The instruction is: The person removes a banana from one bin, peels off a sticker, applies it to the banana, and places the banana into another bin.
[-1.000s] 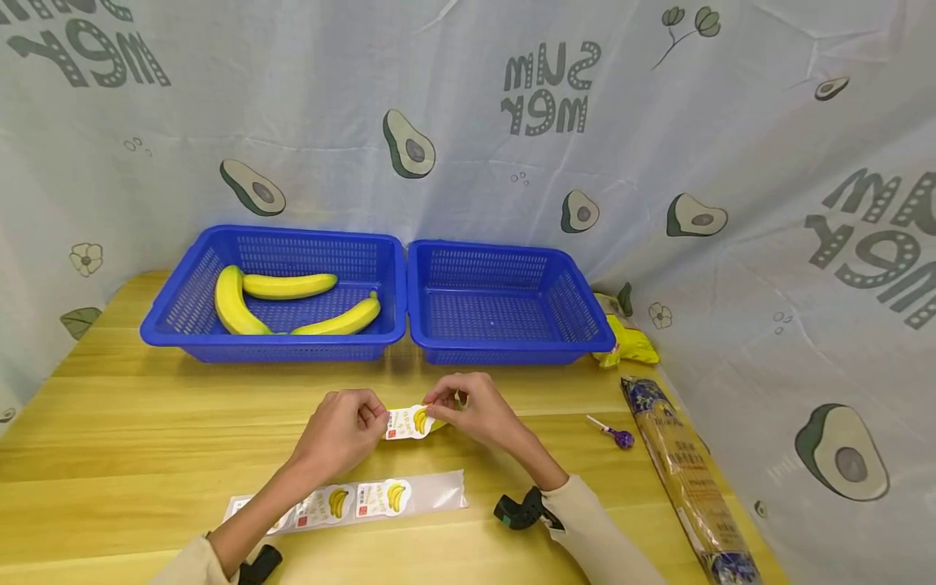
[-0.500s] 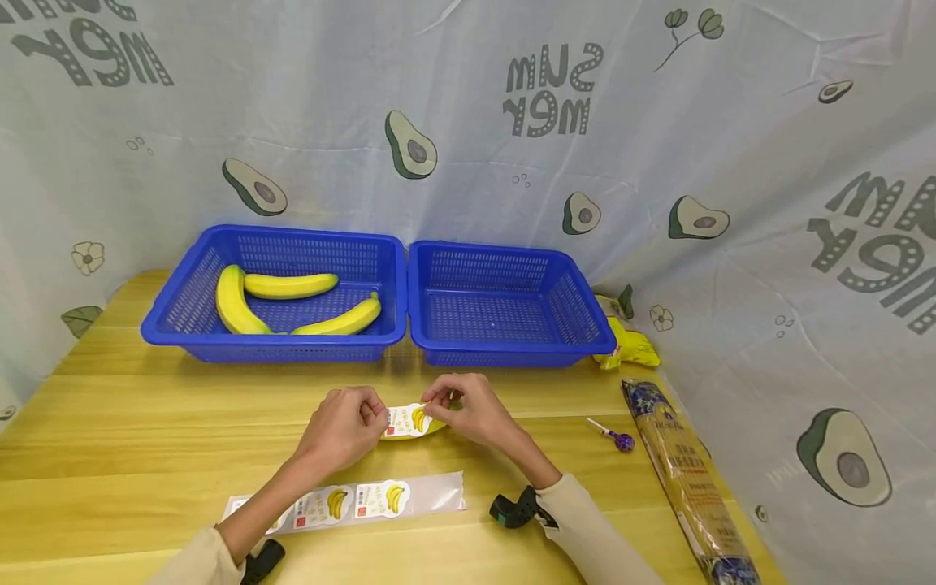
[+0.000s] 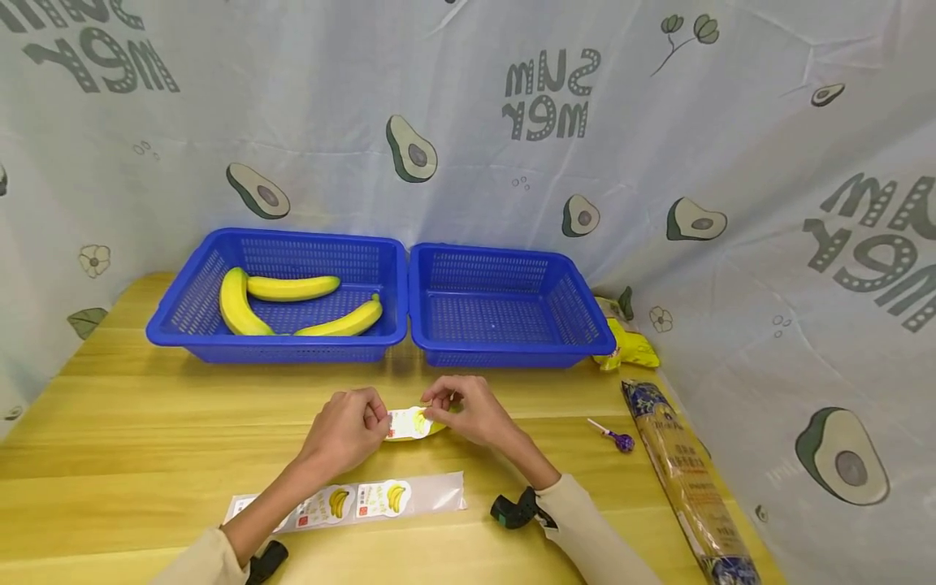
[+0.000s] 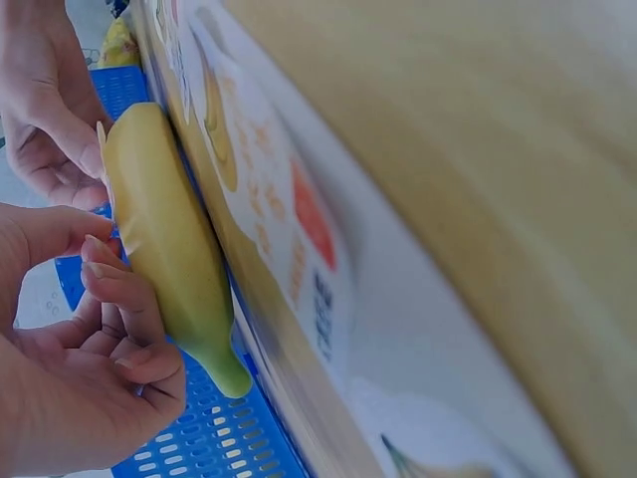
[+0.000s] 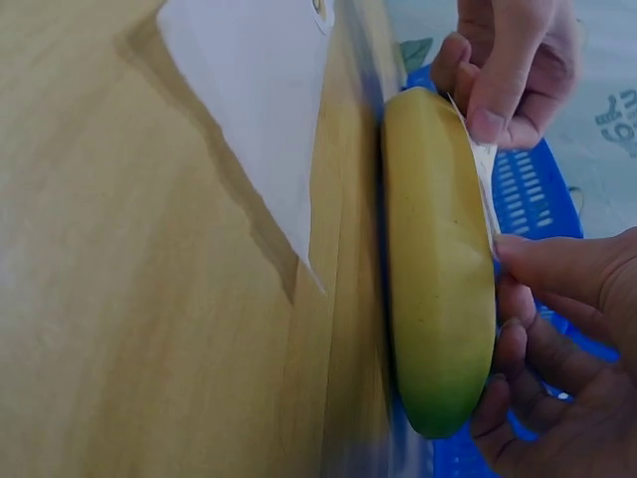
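A banana [image 5: 438,249] lies on the table between the two hands. Over its upper side stretches a white banana-picture sticker [image 3: 404,423], close against the peel. My left hand [image 3: 345,431] pinches the sticker's left end between thumb and forefinger. At the opposite end, the thumb and forefinger of my right hand [image 3: 468,409] pinch the sticker, while the other fingers rest along the banana in the right wrist view. Nearer the person, a backing strip [image 3: 442,493] bears several like stickers, partly hidden by the left forearm.
Two blue baskets [image 3: 278,351] stand side by side at the back; the left one holds several bananas [image 3: 292,288]. At the right are a purple lollipop [image 3: 623,441], a long clear package [image 3: 687,479] and a yellow packet [image 3: 629,345]. A printed curtain hangs behind.
The sticker has come down closer onto the banana, and more peel shows below its edge. Both hands keep nearly the same place and grip.
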A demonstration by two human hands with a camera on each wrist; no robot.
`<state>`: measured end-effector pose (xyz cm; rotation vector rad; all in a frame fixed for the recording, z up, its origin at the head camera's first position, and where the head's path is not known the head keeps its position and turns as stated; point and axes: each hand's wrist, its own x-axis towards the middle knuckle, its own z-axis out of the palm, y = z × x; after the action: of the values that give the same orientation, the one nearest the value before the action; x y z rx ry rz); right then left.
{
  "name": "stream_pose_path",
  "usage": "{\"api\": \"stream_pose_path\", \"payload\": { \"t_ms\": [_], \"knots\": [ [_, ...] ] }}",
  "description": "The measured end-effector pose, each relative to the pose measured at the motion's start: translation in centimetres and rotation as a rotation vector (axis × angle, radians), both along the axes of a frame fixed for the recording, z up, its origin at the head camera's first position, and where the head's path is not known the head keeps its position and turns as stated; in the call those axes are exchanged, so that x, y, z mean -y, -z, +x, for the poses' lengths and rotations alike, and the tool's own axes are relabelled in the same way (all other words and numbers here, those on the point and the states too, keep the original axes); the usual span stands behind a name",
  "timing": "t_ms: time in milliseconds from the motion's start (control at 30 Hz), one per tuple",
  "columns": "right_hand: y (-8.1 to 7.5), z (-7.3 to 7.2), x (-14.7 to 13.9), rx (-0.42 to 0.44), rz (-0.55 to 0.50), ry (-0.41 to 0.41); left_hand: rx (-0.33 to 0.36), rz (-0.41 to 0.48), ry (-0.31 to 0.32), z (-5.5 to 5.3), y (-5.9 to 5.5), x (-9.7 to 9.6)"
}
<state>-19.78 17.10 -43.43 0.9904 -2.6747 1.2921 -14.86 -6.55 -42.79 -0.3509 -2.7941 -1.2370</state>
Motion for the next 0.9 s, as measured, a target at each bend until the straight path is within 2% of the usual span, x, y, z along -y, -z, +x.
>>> {"api": "stream_pose_path", "payload": {
  "t_ms": [233,433,600,767,900],
  "knots": [
    [0.23,-0.11,-0.37,-0.088,0.016,-0.096,-0.018,0.029,0.019,0.08,0.23,-0.14],
    [-0.37,-0.18,-0.36,-0.156,0.107,-0.160,-0.020,0.018,0.031,-0.05,0.19,-0.08],
    [-0.47,-0.07,-0.34,-0.165,0.155,-0.163,-0.010,0.009,0.036,-0.05,0.14,-0.13],
    [-0.35,0.01,-0.17,-0.173,0.161,-0.138,-0.017,0.003,0.054,0.09,0.10,-0.31],
    [-0.31,0.05,-0.10,-0.164,0.162,-0.127,-0.032,-0.035,0.063,0.24,0.01,-0.54]
  ]
}}
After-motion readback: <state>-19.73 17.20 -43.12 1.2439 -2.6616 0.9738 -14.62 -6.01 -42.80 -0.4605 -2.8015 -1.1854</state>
